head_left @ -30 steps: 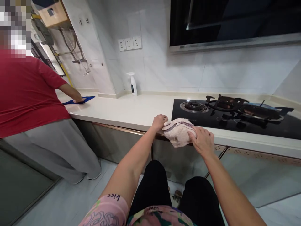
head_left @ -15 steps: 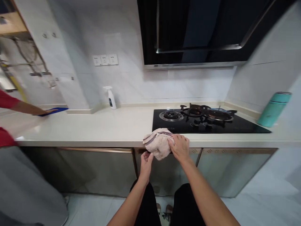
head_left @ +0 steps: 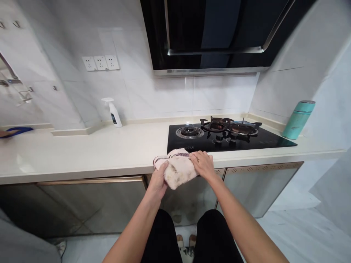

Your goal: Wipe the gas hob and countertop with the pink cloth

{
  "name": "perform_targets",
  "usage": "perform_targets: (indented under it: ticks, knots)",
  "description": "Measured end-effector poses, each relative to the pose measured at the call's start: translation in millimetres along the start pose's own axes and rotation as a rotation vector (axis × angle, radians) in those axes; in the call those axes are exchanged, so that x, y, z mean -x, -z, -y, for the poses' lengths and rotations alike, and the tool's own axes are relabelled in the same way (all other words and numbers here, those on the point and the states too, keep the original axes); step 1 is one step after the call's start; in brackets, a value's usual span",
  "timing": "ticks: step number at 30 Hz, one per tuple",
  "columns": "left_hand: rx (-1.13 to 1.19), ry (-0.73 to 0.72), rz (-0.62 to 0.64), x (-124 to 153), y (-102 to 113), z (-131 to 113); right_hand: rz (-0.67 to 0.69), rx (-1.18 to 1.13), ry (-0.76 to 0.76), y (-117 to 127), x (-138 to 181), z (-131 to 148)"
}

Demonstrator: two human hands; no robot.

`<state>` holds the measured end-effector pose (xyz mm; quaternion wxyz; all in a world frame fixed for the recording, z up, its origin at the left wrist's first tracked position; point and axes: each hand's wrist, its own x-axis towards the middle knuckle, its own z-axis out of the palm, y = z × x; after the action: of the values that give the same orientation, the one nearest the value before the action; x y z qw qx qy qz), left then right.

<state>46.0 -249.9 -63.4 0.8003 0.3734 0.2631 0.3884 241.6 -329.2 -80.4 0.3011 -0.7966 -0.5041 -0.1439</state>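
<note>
Between my two hands is a folded pale pink cloth (head_left: 179,171) with dark stripes and brownish stains on its face. My left hand (head_left: 158,180) grips its left side, thumb on top and fingers underneath. On the right edge, my right hand (head_left: 203,163) is closed with its fingers over the top. The cloth is held at the counter's front edge, just before the black gas stove (head_left: 197,146). Its underside is hidden.
A white spray bottle (head_left: 113,114) stands by the back wall. Removed pan supports (head_left: 231,126) sit on the stove's right part, and a teal flask (head_left: 298,119) is at the far right. Leftward, a co-worker's hand (head_left: 6,133) touches a blue cloth (head_left: 20,130). The range hood (head_left: 219,40) hangs above.
My left hand has gone from pinching near the cloth's lower corner to gripping its left side. More of the stained face shows. The view has shifted right, leaving less of the co-worker visible.
</note>
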Motion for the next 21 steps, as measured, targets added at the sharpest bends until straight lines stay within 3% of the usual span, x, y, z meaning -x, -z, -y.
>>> perform_targets:
  ticks: [6, 11, 14, 17, 19, 21]
  knots:
    - [-0.048, -0.088, -0.059, -7.8, -4.8, -88.7, -0.016, 0.041, -0.081, 10.5, -41.9, -34.6]
    - [-0.35, -0.432, -0.067, -19.8, -7.4, -141.8, 0.042, 0.055, -0.089, -0.9, -55.3, -48.9]
    - [-0.846, -0.593, -0.068, -30.4, -9.4, -136.0, 0.1, 0.048, -0.073, -10.1, -53.3, -51.8]
    - [-1.375, -0.586, 0.139, -38.6, -4.1, -101.2, 0.127, 0.05, -0.072, -14.5, -50.9, -54.5]
    - [-1.531, -0.566, 0.311, -41.3, 2.6, -77.7, 0.134, 0.057, -0.07, -15.6, -50.0, -56.3]
    - [-1.529, -0.589, 0.322, -43.0, 8.6, -65.8, 0.136, 0.064, -0.065, -16.6, -49.5, -57.5]
